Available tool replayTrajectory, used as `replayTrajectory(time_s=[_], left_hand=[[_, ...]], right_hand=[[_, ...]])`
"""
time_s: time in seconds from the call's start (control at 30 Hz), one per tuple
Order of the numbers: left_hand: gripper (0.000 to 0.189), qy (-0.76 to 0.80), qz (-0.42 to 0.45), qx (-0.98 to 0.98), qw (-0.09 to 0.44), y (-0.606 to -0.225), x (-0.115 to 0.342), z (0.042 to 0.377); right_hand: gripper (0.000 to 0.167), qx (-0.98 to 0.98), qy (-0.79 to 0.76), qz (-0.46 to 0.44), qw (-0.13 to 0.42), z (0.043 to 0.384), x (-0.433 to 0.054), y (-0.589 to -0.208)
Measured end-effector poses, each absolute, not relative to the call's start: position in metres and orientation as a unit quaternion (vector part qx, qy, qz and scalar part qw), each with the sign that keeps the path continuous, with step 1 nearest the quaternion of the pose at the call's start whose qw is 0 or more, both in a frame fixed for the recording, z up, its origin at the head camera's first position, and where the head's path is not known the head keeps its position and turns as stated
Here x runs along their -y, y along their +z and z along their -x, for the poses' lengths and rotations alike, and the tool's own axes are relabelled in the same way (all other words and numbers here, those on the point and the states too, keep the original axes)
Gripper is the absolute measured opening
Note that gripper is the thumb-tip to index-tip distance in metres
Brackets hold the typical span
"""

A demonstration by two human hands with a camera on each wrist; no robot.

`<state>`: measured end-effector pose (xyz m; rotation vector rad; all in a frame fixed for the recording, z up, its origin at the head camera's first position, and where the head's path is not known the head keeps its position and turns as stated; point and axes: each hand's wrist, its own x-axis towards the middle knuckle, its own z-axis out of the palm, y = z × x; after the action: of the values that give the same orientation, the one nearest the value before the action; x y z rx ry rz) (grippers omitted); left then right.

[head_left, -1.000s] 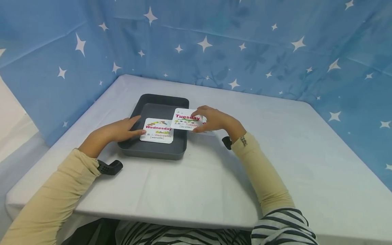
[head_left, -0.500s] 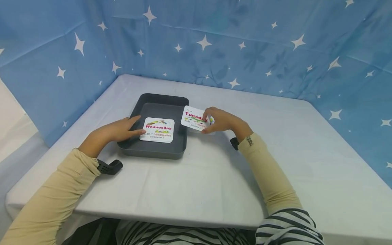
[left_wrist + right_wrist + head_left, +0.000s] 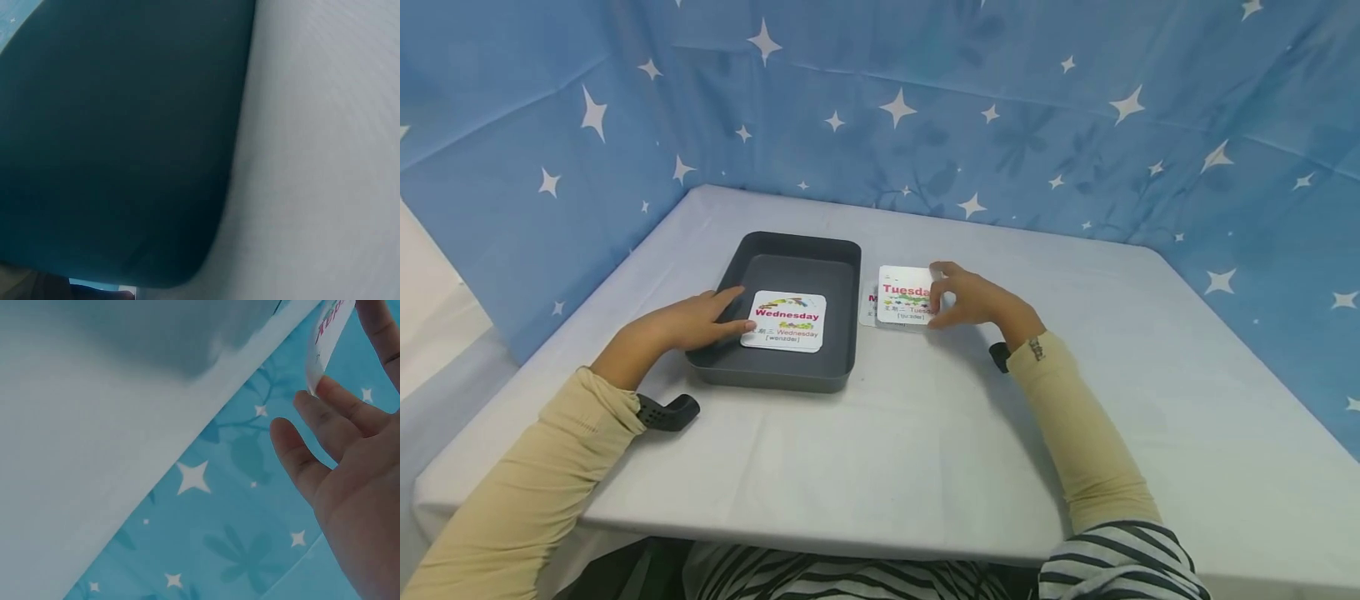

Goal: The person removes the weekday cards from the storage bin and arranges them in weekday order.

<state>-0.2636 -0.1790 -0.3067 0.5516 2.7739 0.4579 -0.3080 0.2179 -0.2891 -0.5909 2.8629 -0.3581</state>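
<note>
In the head view my right hand (image 3: 966, 298) pinches the right edge of a white "Tuesday" flashcard (image 3: 901, 308), thumb at the near side. Beneath it, a second flashcard (image 3: 868, 307) beginning with "M" lies on the table and is mostly covered. The right wrist view catches part of the held card (image 3: 328, 337) at the fingers. My left hand (image 3: 688, 323) lies over the left rim of a dark grey tray (image 3: 797, 262), fingers extended. Its thumb touches the left edge of a "Wednesday" flashcard (image 3: 786, 337) lying inside the tray.
A white cloth covers the table (image 3: 880, 467). Behind it hangs a blue curtain (image 3: 850, 167) with white stars. The tray's outer wall (image 3: 125, 156) fills much of the left wrist view.
My right hand has moved right with the "Tuesday" card, from over the tray's right rim to above the "M" card. The card has turned level. My left hand stays put.
</note>
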Motion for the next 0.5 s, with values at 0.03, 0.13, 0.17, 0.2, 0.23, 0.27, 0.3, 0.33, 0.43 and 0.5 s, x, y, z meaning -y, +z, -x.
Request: replayTrajectory(time_s=[0.03,0.13,0.17,0.2,0.23,0.27,0.3,0.33,0.43,0.5], left_hand=[[0.083,0.158,-0.191,-0.959,0.137,-0.307,0.179,0.264],[0.083,0.158,-0.193,-0.959,0.136,-0.308,0.177,0.265],[0.082,0.157,-0.195,-0.959,0.135,-0.309,0.177,0.265],[0.083,0.156,-0.196,-0.959,0.134,-0.310,0.177,0.265],[0.083,0.155,-0.196,-0.959,0.134,-0.310,0.177,0.265],[0.083,0.155,-0.196,-0.959,0.134,-0.311,0.177,0.265],[0.083,0.155,-0.194,-0.959,0.135,-0.311,0.178,0.264],[0.082,0.155,-0.194,-0.959,0.134,-0.311,0.178,0.264],[0.081,0.160,-0.190,-0.959,0.133,-0.311,0.179,0.263],[0.081,0.162,-0.191,-0.959,0.132,-0.310,0.179,0.263]], right_hand=[[0.017,-0.968,-0.120,0.197,0.097,0.308,-0.222,-0.290],[0.016,-0.970,-0.115,0.192,0.098,0.308,-0.236,-0.293],[0.016,-0.970,-0.118,0.188,0.101,0.307,-0.240,-0.294],[0.016,-0.970,-0.119,0.185,0.103,0.307,-0.245,-0.295],[0.016,-0.970,-0.120,0.182,0.105,0.307,-0.249,-0.296],[0.015,-0.970,-0.123,0.180,0.110,0.306,-0.253,-0.298],[0.015,-0.969,-0.126,0.177,0.114,0.305,-0.256,-0.298],[0.015,-0.970,-0.128,0.172,0.117,0.305,-0.260,-0.299],[0.016,-0.971,-0.133,0.157,0.118,0.304,-0.270,-0.301],[0.016,-0.971,-0.138,0.147,0.125,0.305,-0.275,-0.301]])
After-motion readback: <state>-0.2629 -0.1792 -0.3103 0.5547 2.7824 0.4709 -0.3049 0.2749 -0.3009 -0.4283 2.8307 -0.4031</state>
